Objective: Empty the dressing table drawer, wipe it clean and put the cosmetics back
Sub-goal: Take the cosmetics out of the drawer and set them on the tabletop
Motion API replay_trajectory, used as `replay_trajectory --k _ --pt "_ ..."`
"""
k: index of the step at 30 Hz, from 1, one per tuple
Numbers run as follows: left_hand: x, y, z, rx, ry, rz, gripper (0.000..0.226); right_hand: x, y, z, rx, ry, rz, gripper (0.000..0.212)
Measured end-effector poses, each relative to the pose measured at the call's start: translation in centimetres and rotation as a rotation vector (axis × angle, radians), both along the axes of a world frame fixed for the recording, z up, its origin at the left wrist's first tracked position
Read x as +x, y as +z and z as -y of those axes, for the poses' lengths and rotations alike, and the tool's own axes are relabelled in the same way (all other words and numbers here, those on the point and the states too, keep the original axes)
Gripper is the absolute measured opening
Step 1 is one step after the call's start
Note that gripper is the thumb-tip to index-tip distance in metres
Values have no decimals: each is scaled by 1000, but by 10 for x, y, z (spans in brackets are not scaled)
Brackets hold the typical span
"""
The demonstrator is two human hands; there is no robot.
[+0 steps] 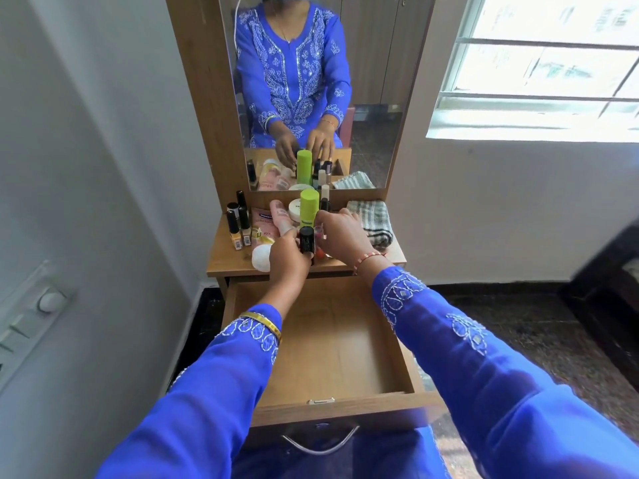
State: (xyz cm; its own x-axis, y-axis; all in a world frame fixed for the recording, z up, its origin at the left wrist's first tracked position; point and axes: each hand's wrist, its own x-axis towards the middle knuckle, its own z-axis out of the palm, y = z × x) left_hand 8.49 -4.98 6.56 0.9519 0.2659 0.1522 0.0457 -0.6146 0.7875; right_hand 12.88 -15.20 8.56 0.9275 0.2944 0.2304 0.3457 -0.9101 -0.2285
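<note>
Small wooden dressing table top (pixel 228 261) under the mirror, crowded with cosmetics: dark-capped nail polish bottles (pixel 238 223) at the left, pink tubes (pixel 268 224) lying flat beside them, a white cotton pad (pixel 261 257) at the front edge. A green bottle (pixel 308 208) stands upright mid-top with a white jar (pixel 296 207) just behind it, and a folded striped cloth (pixel 375 221) lies on the right side. The pulled-out drawer (pixel 332 340) below shows bare wood.

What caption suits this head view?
Left hand grips a black-capped bottle above the empty drawer.
</note>
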Motion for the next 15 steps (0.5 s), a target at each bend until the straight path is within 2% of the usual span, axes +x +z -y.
replay_trajectory --k 15 --pt "0 3 0 1 -25 22 46 0 0 6 4 -23 19 28"
